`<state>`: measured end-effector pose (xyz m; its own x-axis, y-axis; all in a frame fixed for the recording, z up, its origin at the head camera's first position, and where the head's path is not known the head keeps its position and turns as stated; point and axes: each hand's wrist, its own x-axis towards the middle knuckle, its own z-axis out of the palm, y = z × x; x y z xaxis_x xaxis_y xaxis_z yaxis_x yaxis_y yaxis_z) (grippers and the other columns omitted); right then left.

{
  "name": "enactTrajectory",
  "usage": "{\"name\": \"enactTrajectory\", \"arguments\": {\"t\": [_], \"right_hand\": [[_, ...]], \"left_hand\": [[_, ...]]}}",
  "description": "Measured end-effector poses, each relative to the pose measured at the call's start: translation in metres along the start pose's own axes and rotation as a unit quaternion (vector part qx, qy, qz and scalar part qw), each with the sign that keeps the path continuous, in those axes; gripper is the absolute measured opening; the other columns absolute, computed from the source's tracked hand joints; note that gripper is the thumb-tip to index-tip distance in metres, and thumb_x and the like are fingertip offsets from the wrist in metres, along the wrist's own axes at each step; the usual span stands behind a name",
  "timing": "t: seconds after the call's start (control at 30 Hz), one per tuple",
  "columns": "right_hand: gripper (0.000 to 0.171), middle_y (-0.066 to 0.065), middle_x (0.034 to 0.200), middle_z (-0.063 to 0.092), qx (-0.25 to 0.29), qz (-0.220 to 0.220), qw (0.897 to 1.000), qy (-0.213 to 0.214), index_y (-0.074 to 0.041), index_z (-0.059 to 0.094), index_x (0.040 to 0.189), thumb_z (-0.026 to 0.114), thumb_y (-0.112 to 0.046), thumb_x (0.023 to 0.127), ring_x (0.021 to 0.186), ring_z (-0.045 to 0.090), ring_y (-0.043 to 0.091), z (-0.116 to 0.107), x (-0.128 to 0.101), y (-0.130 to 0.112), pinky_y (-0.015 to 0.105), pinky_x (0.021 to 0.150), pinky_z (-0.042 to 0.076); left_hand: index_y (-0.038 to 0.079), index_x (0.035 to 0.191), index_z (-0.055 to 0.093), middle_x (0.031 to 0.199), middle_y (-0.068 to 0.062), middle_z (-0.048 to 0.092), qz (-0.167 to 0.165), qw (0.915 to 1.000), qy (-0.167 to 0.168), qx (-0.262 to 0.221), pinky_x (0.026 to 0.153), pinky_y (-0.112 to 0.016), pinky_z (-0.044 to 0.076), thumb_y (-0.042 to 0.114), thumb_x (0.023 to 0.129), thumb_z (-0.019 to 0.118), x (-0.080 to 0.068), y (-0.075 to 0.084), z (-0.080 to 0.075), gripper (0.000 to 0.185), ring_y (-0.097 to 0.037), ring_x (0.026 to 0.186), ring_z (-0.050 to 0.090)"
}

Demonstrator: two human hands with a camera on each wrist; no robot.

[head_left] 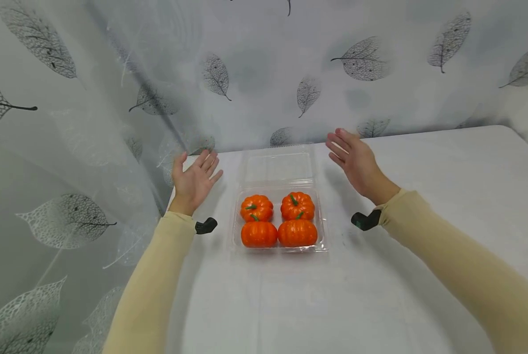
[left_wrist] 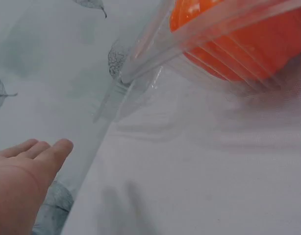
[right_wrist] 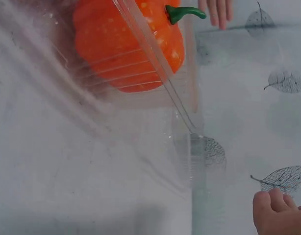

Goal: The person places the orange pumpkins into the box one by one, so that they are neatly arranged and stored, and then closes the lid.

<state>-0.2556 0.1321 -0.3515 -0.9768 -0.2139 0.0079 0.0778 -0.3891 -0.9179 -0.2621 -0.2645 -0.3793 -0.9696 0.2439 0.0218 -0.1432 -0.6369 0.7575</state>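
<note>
While both hands hover above the white surface point(head_left: 423, 196), a clear plastic clamshell box point(head_left: 278, 246) lies between them with its lid point(head_left: 276, 167) folded back flat toward the leaf-printed curtain point(head_left: 69, 123); four small orange pumpkins point(head_left: 257, 207) with green stems sit in its tray, two by two; the left hand point(head_left: 194, 181) is raised to the left of the box, fingers straight and spread, holding nothing; the right hand point(head_left: 354, 161) is raised to the right of the lid, fingers likewise straight, holding nothing; neither hand touches the box; both arms wear beige sleeves point(head_left: 158, 275).
</note>
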Motion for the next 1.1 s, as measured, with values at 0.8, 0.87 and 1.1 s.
{"name": "enactTrajectory", "arguments": {"t": [0.8,0.87,1.1], "right_hand": [[0.104,0.005,0.153,0.001,0.185,0.193,0.963,-0.023,-0.012,-0.010,0.146,0.046,-0.069,0.080,0.138,0.007,0.021,-0.037,0.019,0.063,0.037,0.110,0.010],[0.104,0.005,0.153,0.002,0.190,0.195,0.962,-0.026,-0.012,-0.009,0.147,0.047,-0.069,0.080,0.138,0.008,0.021,-0.036,0.019,0.063,0.037,0.110,0.011],[0.109,0.004,0.153,0.003,0.197,0.196,0.960,-0.044,-0.011,-0.008,0.147,0.052,-0.069,0.077,0.138,0.008,0.021,-0.032,0.020,0.062,0.039,0.110,0.012]], "left_hand": [[0.007,0.147,-0.001,0.151,-0.014,0.010,-0.139,0.9716,-0.012,-0.191,0.109,-0.045,0.014,0.078,0.064,0.057,0.013,-0.037,-0.044,0.124,-0.030,0.137,0.013],[0.007,0.147,-0.001,0.151,-0.015,0.010,-0.146,0.9709,-0.017,-0.189,0.109,-0.046,0.013,0.078,0.064,0.056,0.014,-0.037,-0.044,0.124,-0.030,0.137,0.013],[0.005,0.147,-0.003,0.151,-0.015,0.009,-0.158,0.9697,-0.031,-0.184,0.109,-0.046,0.012,0.078,0.065,0.055,0.016,-0.036,-0.041,0.124,-0.030,0.137,0.012]]}}
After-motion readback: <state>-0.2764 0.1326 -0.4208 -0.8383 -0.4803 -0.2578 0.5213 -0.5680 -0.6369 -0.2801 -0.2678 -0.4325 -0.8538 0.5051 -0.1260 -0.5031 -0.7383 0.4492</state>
